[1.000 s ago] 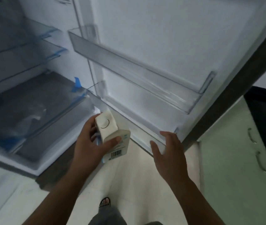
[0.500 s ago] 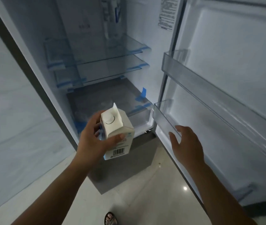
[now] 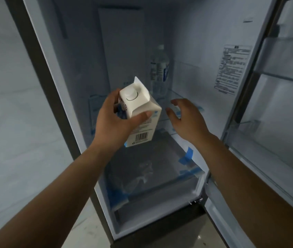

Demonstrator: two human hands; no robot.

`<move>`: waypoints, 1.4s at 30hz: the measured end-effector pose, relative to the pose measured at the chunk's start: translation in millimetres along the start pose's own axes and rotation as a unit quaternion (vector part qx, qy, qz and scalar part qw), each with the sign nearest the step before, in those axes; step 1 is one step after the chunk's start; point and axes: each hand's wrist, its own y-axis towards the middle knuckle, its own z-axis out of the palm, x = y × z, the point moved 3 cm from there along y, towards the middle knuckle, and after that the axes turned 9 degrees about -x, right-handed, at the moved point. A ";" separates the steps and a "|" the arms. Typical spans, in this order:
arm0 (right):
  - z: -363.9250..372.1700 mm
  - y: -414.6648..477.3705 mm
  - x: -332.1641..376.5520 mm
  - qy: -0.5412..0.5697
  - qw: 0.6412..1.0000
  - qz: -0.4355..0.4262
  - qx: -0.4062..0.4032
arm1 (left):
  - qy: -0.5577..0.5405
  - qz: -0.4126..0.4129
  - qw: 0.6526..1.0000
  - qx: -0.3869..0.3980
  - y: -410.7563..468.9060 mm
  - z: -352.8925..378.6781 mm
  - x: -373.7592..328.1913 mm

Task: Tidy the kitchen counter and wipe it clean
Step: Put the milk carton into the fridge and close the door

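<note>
My left hand [image 3: 114,122] grips a white milk carton [image 3: 138,111] with a round white cap and a barcode, held tilted in front of the open fridge [image 3: 128,51]. My right hand [image 3: 186,119] hovers just right of the carton with relaxed fingers, holding nothing, in front of a glass shelf [image 3: 183,97]. A clear water bottle [image 3: 160,70] stands on that shelf at the back.
The fridge door [image 3: 276,104] stands open on the right with transparent door bins. A drawer with a glass cover and blue tape strips [image 3: 186,154] sits low in the fridge. A pale wall panel [image 3: 8,104] flanks the left. Tiled floor lies below.
My view has swung from the door to the fridge interior and risen. The carton has moved up and toward the shelves. My right hand has left the door bin and come beside the carton.
</note>
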 end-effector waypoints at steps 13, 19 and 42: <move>115.4 107.1 -56.9 -0.072 0.981 0.003 0.183 | -0.049 -0.113 0.974 -0.191 112.3 46.2 97.1; 141.8 113.2 -84.0 -0.064 0.978 0.012 0.198 | -0.043 -0.097 0.969 -0.223 151.6 56.6 129.7; 35.7 65.9 -60.5 -0.120 0.991 0.054 0.013 | -0.022 0.031 0.990 -0.134 106.3 79.7 95.1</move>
